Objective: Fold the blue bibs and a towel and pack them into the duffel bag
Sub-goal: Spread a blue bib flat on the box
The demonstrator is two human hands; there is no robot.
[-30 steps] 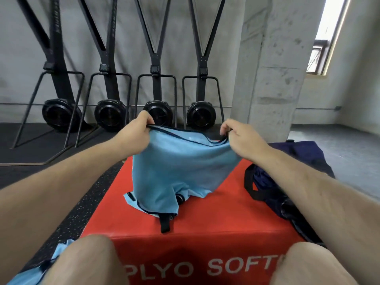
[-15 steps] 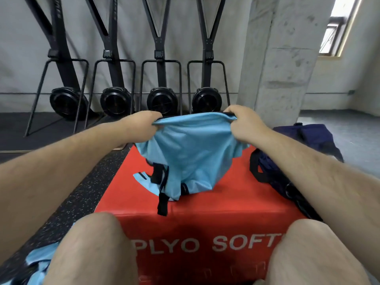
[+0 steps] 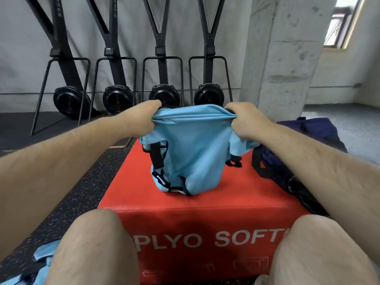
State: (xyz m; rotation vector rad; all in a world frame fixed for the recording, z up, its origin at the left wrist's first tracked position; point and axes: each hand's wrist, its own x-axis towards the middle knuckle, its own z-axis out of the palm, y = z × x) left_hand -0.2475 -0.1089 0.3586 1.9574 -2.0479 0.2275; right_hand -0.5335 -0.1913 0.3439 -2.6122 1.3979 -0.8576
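A light blue bib [image 3: 193, 149] with black trim and straps hangs above the red plyo box [image 3: 197, 206], its lower end bunched on the box top. My left hand [image 3: 141, 118] grips its upper left corner and my right hand [image 3: 244, 120] grips its upper right corner, stretching the top edge between them. The dark navy duffel bag [image 3: 308, 145] lies on the right side of the box, partly behind my right forearm. More light blue bibs [image 3: 41, 262] lie on the floor at the lower left, beside my knee. No towel is in view.
Four black upright machines [image 3: 164, 93] stand against the back wall beyond the box. A concrete pillar [image 3: 279, 58] rises at the back right. Black speckled rubber flooring [image 3: 78, 192] lies left of the box. My bare knees frame the box's front.
Both hands have carried the bib's top edge away from me and stretched it flatter. The hanging part has folded under itself and now bunches on the box top.
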